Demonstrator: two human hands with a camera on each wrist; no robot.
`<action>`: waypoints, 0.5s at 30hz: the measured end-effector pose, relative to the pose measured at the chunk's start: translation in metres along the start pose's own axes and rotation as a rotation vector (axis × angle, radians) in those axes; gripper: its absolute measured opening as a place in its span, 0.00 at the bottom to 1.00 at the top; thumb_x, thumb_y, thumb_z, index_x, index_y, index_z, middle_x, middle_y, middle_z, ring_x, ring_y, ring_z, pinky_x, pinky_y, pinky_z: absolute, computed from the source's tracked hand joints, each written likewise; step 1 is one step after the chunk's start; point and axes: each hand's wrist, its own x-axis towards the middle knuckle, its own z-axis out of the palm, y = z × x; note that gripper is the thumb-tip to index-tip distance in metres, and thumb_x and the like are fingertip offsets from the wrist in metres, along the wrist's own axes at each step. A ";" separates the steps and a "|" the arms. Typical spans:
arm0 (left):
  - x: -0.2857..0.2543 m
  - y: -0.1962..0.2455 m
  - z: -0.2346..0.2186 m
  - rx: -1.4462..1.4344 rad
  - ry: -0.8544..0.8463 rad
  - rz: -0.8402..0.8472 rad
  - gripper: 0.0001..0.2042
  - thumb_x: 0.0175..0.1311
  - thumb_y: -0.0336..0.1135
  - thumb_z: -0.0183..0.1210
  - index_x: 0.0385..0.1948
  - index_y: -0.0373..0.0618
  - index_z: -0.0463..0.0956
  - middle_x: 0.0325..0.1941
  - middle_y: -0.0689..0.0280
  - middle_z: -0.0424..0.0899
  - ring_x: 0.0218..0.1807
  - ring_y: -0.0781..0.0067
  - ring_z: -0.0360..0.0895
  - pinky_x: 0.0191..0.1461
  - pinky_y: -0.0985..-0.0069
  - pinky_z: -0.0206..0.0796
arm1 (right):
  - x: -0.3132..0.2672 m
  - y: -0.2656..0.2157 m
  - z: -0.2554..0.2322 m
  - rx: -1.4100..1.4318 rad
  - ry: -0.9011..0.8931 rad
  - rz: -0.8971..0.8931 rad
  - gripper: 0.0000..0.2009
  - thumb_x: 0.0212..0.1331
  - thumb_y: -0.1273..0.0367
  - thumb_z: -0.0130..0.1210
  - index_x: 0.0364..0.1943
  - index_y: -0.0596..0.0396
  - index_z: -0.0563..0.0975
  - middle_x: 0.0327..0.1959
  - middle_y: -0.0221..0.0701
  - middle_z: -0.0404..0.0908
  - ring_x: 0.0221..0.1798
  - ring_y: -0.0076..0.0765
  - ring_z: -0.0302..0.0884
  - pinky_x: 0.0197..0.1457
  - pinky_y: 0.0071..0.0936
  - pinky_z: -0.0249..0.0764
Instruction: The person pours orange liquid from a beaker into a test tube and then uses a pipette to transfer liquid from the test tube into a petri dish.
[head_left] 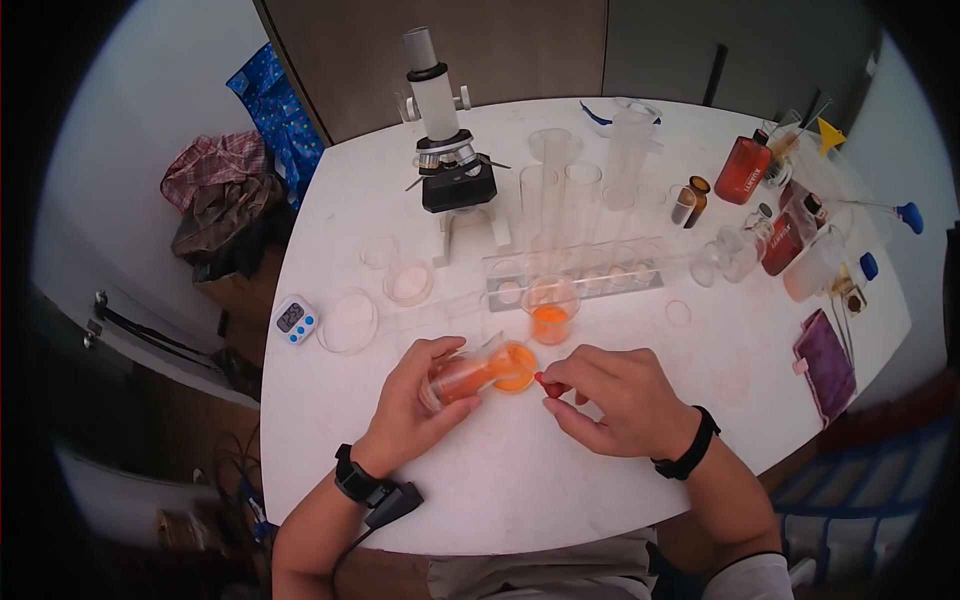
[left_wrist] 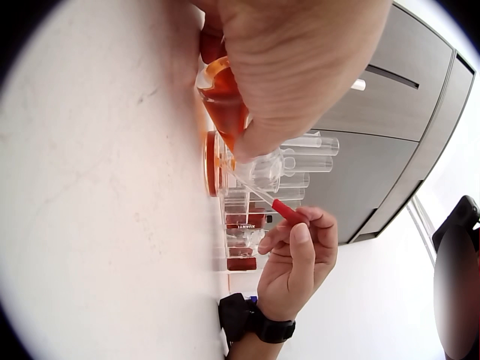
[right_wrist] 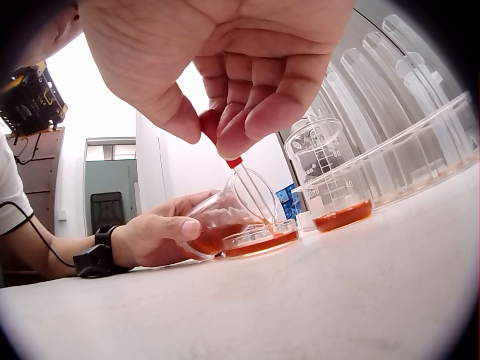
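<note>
The right hand (right_wrist: pixel 225 67) hides most of the dropper's red bulb (right_wrist: pixel 234 161); bottle labels (head_left: pixel 753 172) are too small to read.

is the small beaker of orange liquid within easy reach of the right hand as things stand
Probably yes: the small beaker stands just beyond the right hand with bare table between, though that hand already pinches a dropper.

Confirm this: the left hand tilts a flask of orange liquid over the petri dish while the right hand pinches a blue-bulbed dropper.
Not quite: the bulb is red, not blue, as the right wrist view shows. The left hand tilts the flask over the petri dish; the right hand pinches a red-bulbed dropper.
</note>
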 end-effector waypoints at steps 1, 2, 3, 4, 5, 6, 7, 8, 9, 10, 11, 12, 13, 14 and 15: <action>0.000 -0.001 -0.001 -0.006 0.009 -0.003 0.31 0.60 0.20 0.71 0.67 0.36 0.70 0.65 0.59 0.73 0.66 0.65 0.75 0.74 0.66 0.67 | 0.000 0.000 0.000 -0.002 -0.003 0.002 0.08 0.59 0.72 0.66 0.41 0.50 0.80 0.30 0.25 0.80 0.24 0.34 0.79 0.27 0.29 0.74; 0.000 -0.002 -0.002 0.037 -0.007 0.034 0.30 0.60 0.20 0.71 0.66 0.37 0.71 0.64 0.58 0.74 0.65 0.64 0.76 0.74 0.66 0.67 | 0.001 0.000 -0.001 -0.002 -0.014 -0.004 0.08 0.59 0.72 0.66 0.41 0.50 0.80 0.30 0.25 0.80 0.24 0.34 0.79 0.27 0.29 0.74; 0.001 -0.003 -0.003 0.080 -0.022 0.070 0.29 0.60 0.20 0.71 0.65 0.38 0.72 0.62 0.58 0.75 0.65 0.64 0.76 0.74 0.66 0.68 | 0.000 0.000 -0.001 -0.005 -0.016 0.006 0.08 0.59 0.72 0.66 0.41 0.50 0.80 0.31 0.25 0.81 0.25 0.34 0.80 0.27 0.29 0.74; 0.002 -0.001 -0.004 0.072 -0.008 0.066 0.29 0.60 0.20 0.71 0.65 0.38 0.72 0.62 0.58 0.75 0.65 0.64 0.76 0.74 0.66 0.68 | 0.000 -0.001 -0.001 -0.006 -0.019 0.015 0.08 0.59 0.72 0.66 0.42 0.51 0.80 0.31 0.25 0.81 0.25 0.33 0.80 0.27 0.28 0.74; 0.003 0.003 -0.004 0.094 -0.010 0.083 0.29 0.59 0.21 0.71 0.64 0.39 0.74 0.61 0.58 0.76 0.63 0.63 0.77 0.73 0.66 0.69 | 0.000 -0.001 -0.001 -0.005 -0.035 0.008 0.08 0.59 0.72 0.66 0.42 0.51 0.80 0.31 0.25 0.81 0.25 0.33 0.80 0.27 0.28 0.74; 0.003 0.005 -0.004 0.116 -0.014 0.099 0.28 0.59 0.21 0.71 0.63 0.40 0.75 0.59 0.58 0.78 0.62 0.63 0.78 0.72 0.67 0.70 | 0.000 0.000 -0.001 -0.004 -0.031 0.014 0.09 0.59 0.72 0.66 0.42 0.51 0.81 0.31 0.25 0.81 0.26 0.32 0.81 0.27 0.27 0.74; 0.003 0.004 -0.004 0.109 -0.001 0.095 0.28 0.59 0.21 0.71 0.63 0.40 0.75 0.59 0.58 0.78 0.62 0.63 0.78 0.72 0.67 0.70 | 0.001 0.000 -0.001 -0.002 -0.026 0.019 0.09 0.58 0.73 0.67 0.42 0.52 0.81 0.32 0.25 0.82 0.26 0.31 0.82 0.28 0.27 0.75; 0.002 0.002 -0.003 0.102 0.006 0.102 0.27 0.59 0.22 0.72 0.62 0.40 0.76 0.58 0.58 0.79 0.60 0.62 0.79 0.70 0.67 0.71 | 0.001 -0.001 -0.001 -0.001 -0.040 0.012 0.09 0.58 0.73 0.67 0.42 0.52 0.81 0.32 0.25 0.82 0.26 0.31 0.82 0.28 0.27 0.75; 0.002 0.001 -0.003 0.095 0.012 0.110 0.27 0.59 0.23 0.73 0.62 0.41 0.76 0.57 0.58 0.79 0.59 0.62 0.79 0.68 0.67 0.72 | 0.002 -0.002 -0.001 0.002 -0.028 0.014 0.10 0.58 0.73 0.67 0.43 0.52 0.81 0.32 0.26 0.83 0.27 0.30 0.83 0.28 0.26 0.75; 0.003 0.002 -0.003 0.087 0.026 0.107 0.27 0.59 0.23 0.73 0.62 0.41 0.76 0.57 0.58 0.79 0.59 0.62 0.79 0.68 0.67 0.72 | 0.003 -0.002 -0.002 0.003 -0.015 0.016 0.10 0.57 0.74 0.68 0.43 0.53 0.82 0.33 0.27 0.83 0.28 0.30 0.83 0.28 0.25 0.75; 0.003 0.005 -0.004 0.121 0.025 0.127 0.27 0.59 0.23 0.73 0.61 0.41 0.76 0.57 0.58 0.80 0.58 0.61 0.80 0.66 0.67 0.72 | 0.003 -0.002 -0.002 0.003 -0.030 0.009 0.10 0.57 0.74 0.68 0.43 0.53 0.82 0.33 0.27 0.83 0.28 0.30 0.83 0.28 0.25 0.75; 0.003 0.006 -0.004 0.154 0.023 0.146 0.27 0.59 0.24 0.73 0.61 0.41 0.77 0.57 0.58 0.80 0.57 0.61 0.80 0.65 0.67 0.73 | 0.003 -0.002 -0.003 0.007 -0.040 0.024 0.11 0.56 0.75 0.68 0.43 0.54 0.82 0.33 0.27 0.84 0.28 0.29 0.84 0.29 0.24 0.76; 0.003 0.005 -0.003 0.145 0.035 0.141 0.27 0.59 0.24 0.73 0.61 0.41 0.77 0.57 0.58 0.80 0.57 0.61 0.80 0.65 0.67 0.73 | 0.003 -0.002 -0.003 0.010 -0.049 0.039 0.11 0.56 0.75 0.68 0.43 0.54 0.82 0.33 0.28 0.84 0.28 0.29 0.84 0.29 0.23 0.77; 0.004 0.004 -0.003 0.151 0.048 0.173 0.26 0.59 0.27 0.73 0.61 0.42 0.77 0.55 0.57 0.80 0.56 0.58 0.80 0.61 0.67 0.73 | 0.003 -0.003 -0.003 0.009 -0.062 0.034 0.11 0.56 0.75 0.68 0.43 0.54 0.82 0.33 0.28 0.84 0.28 0.29 0.84 0.29 0.23 0.77; 0.004 0.002 -0.002 0.158 0.062 0.205 0.25 0.60 0.30 0.73 0.61 0.42 0.77 0.53 0.57 0.81 0.54 0.56 0.79 0.58 0.67 0.74 | 0.004 -0.003 -0.002 0.024 -0.042 0.031 0.11 0.55 0.76 0.68 0.42 0.55 0.82 0.33 0.28 0.85 0.28 0.29 0.84 0.29 0.22 0.78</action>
